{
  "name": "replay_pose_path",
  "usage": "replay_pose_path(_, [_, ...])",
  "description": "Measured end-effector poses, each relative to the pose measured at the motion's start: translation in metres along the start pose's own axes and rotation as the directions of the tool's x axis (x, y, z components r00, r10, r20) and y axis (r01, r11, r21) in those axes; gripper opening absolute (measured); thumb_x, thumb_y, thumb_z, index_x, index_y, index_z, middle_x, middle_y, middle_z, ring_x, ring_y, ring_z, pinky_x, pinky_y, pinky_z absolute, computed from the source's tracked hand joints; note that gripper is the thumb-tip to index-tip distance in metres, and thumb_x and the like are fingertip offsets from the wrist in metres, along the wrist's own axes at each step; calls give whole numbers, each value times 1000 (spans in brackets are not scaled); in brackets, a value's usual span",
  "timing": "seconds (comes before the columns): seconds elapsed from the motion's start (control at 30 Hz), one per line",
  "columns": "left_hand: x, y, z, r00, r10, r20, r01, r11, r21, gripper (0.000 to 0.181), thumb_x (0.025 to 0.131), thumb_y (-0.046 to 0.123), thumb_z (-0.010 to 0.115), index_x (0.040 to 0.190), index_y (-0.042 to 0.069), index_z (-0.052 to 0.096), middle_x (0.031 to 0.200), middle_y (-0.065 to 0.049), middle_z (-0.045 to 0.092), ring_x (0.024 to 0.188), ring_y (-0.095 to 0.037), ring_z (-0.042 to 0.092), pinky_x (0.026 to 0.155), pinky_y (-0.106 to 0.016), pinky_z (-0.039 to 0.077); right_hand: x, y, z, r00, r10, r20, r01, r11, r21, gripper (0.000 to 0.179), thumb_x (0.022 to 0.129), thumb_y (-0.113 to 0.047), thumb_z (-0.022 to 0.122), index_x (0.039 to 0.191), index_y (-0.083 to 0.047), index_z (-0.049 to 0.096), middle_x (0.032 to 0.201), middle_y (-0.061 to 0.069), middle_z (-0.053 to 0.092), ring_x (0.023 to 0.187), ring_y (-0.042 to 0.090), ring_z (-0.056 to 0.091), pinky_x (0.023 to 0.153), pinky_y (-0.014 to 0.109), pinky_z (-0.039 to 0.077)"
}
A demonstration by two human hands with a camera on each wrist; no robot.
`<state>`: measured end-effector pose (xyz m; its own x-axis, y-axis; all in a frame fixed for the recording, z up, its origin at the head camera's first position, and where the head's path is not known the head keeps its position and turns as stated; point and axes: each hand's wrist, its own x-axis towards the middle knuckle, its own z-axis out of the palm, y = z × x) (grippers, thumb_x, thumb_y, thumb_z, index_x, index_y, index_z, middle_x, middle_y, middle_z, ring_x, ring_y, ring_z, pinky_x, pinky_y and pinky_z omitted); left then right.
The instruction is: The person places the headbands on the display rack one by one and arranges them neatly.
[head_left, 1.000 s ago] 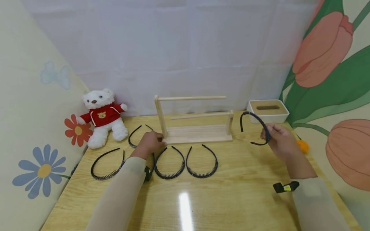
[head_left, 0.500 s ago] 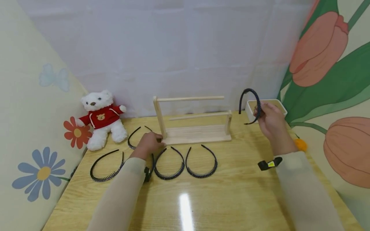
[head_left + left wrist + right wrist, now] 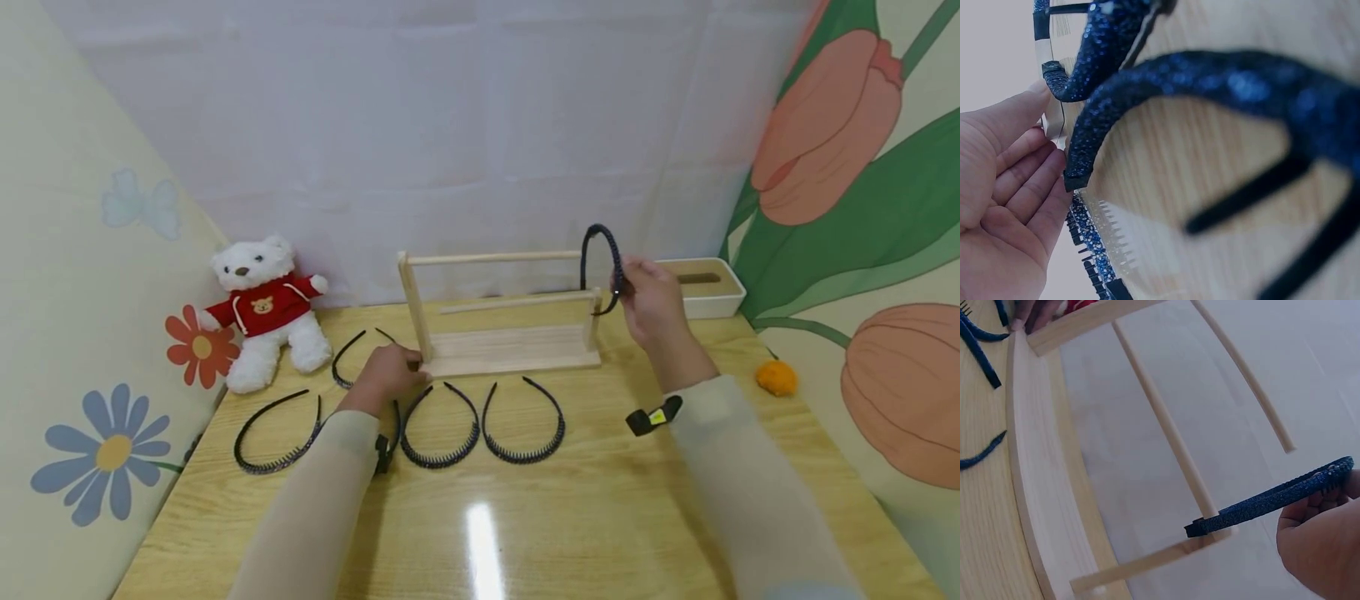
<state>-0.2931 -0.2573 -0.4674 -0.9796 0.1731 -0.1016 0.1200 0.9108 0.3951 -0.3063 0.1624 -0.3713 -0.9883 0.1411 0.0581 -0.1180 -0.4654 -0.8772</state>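
My right hand (image 3: 654, 304) pinches a dark blue glittery headband (image 3: 1272, 499), held upright at the right end of a wooden rack (image 3: 510, 357). In the head view, the band overlaps the free end of the upper rod (image 3: 495, 257) and the right post; whether it touches either, I cannot tell. My left hand (image 3: 386, 373) grips the left end of the rack's base between thumb and fingers. Several toothed headbands lie around that hand, including one in front of the rack (image 3: 442, 461), another to its right (image 3: 525, 456) and one at far left (image 3: 262, 468).
A white teddy bear in a red hoodie (image 3: 264, 304) sits at the back left. Behind my right hand stands a white tissue box with a wooden lid (image 3: 716, 304). An orange fuzzy object (image 3: 777, 377) lies near the right table edge.
My right hand has lifted the headband and carried it leftward from beside the tissue box to the rack's right end. The left hand stays on the base.
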Motion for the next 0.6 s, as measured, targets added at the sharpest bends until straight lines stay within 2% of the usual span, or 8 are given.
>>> replay_pose_path(0.33, [2, 1, 0, 1000, 4, -8, -4, 1000, 18, 38, 100, 23, 81, 134, 7, 78, 117, -20, 80, 110, -38, 70, 100, -53, 57, -6, 28, 24, 1000, 18, 2, -18, 998, -59, 36, 112, -3, 56, 82, -16, 70, 83, -3, 68, 81, 12, 64, 78, 19, 57])
replay_pose_path(0.6, [1, 3, -1, 1000, -9, 1, 9, 1000, 6, 43, 101, 23, 80, 140, 6, 74, 124, -23, 79, 120, -43, 69, 105, -55, 56, -10, 41, 36, 1000, 10, -1, -10, 996, -84, 30, 112, -5, 59, 87, -15, 72, 84, -3, 71, 86, 12, 66, 85, 18, 59])
